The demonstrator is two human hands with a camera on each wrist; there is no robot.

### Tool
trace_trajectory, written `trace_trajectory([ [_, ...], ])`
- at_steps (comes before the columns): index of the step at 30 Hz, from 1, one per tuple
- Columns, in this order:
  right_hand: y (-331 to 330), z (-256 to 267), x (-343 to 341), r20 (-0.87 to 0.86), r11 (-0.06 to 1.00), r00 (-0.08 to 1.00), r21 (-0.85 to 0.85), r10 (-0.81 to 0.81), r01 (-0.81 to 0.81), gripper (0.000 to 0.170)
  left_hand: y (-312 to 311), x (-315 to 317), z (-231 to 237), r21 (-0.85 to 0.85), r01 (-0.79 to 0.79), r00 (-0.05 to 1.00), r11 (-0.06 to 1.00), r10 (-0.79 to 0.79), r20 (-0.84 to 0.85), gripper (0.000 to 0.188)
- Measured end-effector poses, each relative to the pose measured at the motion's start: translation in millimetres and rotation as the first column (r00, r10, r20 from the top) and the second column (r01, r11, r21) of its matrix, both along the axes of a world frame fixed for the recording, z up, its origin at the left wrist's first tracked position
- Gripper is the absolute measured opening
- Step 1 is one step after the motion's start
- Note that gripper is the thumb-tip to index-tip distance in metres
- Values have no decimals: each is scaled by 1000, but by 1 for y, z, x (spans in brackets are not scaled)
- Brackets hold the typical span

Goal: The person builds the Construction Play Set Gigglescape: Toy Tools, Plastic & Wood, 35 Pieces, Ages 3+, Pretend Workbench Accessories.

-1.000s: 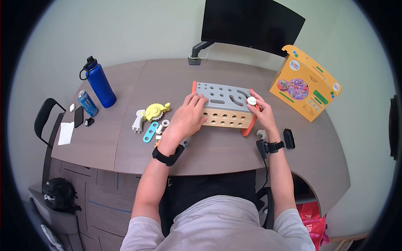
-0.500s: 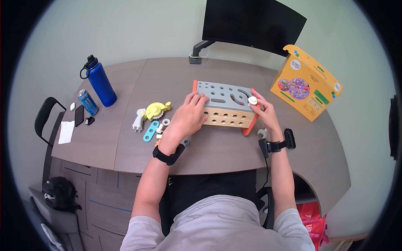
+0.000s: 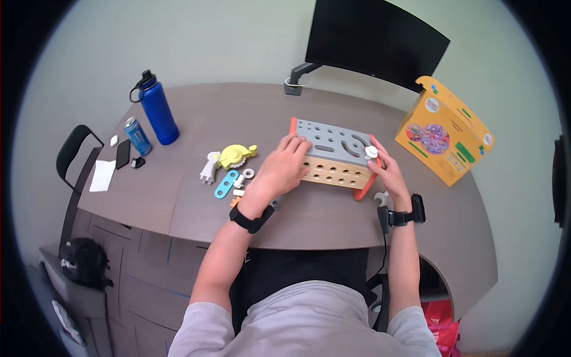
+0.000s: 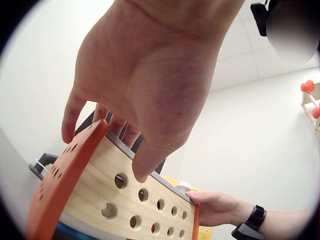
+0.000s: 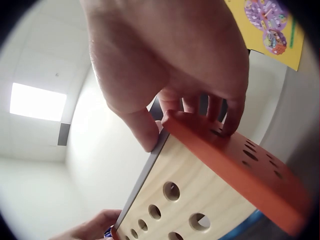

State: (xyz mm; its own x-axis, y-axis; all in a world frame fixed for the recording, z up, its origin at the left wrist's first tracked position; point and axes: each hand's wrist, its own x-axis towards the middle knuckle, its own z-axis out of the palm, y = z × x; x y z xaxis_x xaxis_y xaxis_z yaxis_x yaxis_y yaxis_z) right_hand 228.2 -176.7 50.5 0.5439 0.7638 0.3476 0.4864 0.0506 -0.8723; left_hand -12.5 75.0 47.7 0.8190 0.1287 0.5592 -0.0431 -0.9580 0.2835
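Note:
A toy workbench (image 3: 338, 172) with a grey top, pale wooden front and orange-red end panels stands on the table. My left hand (image 3: 284, 169) holds its left end, fingers over the grey top and thumb (image 4: 145, 165) on the wooden front. At the far end, my right hand (image 3: 389, 174) grips the right corner, fingers (image 5: 232, 117) against the orange-red end panel (image 5: 235, 155) and thumb by the top edge. A white round knob (image 3: 371, 152) sits at that corner, between right thumb and fingers in the head view.
Left of the workbench lie a yellow toy saw (image 3: 234, 156), a grey claw-shaped piece (image 3: 209, 168), a turquoise strip (image 3: 226, 184) and several small parts. A grey wrench (image 3: 381, 198) is by my right wrist. Farther out stand a blue bottle (image 3: 160, 113), a can (image 3: 138, 138) and a yellow box (image 3: 437, 140).
The head view has turned, so the whole scene sits farther right in it. Both hands keep their places on the workbench, and the white knob stays at its right corner.

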Motion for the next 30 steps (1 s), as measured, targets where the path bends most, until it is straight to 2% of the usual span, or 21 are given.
trace_trajectory([
  [4,2,-5,3,12,1000,1000,-18,-14,14,41,-1,-2,2,-19,-4,1000,1000,3,-16,59],
  [9,9,-22,17,-20,993,997,96,-70,72,18,-2,-2,3,-2,-5,1000,1000,5,-7,60],
  [10,9,-23,17,-19,993,997,95,-70,72,18,-2,-2,3,-3,-5,1000,1000,5,-6,60],
  [16,11,-11,1,-34,989,993,86,-117,119,27,-2,-2,1,-8,-6,1000,1000,6,11,60],
  [18,10,-7,-3,-63,990,992,78,-109,114,40,-1,-1,1,-8,3,1000,1000,-3,11,60],
  [19,10,-9,-1,-63,991,992,77,-109,114,40,-1,-1,1,-10,3,1000,1000,-2,11,60],
  [21,9,-13,5,11,993,996,79,-86,85,52,-1,-1,1,-14,0,1000,1000,0,9,60],
  [30,12,-22,6,-90,980,995,184,-53,69,46,-1,0,0,-4,0,1000,1000,0,8,61],
])
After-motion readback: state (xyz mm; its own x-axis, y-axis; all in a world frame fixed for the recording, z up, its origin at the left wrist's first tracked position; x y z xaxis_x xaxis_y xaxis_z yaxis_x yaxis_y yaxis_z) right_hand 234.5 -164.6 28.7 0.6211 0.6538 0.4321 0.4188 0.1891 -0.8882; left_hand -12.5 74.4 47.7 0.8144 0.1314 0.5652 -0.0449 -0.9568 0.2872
